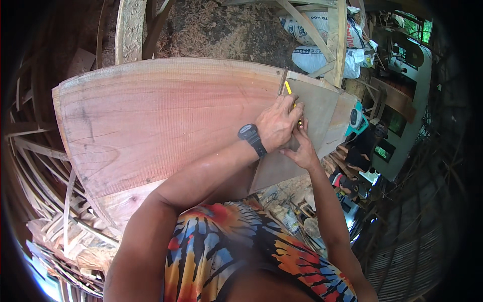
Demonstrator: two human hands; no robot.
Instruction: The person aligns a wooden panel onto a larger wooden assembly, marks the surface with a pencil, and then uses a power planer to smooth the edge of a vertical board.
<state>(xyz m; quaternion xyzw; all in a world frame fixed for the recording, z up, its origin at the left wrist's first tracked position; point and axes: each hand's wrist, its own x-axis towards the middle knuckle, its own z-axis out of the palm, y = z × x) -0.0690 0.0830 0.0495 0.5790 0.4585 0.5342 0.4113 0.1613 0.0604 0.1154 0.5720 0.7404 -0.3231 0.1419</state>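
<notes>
A wide reddish wooden board (176, 116) with a curved far edge lies in front of me. A thin grey sheet (319, 100) adjoins it on the right, with a dark narrow strip (284, 80) at the seam. My left hand (278, 123), a black watch on its wrist, bends its fingers around a narrow yellow strip (288, 87), which looks like a measuring tape blade. Close against it, my right hand (304, 148) has its fingertips together at a small yellow and dark piece (300, 123). Whether that is part of the same strip is hidden by the fingers.
A teal power tool (356, 120) sits at the right end of the work surface. White printed sacks (322, 58) lie beyond, behind wooden posts (338, 45). Curved wooden slats (45, 176) stand at left. People (359, 153) are at the far right.
</notes>
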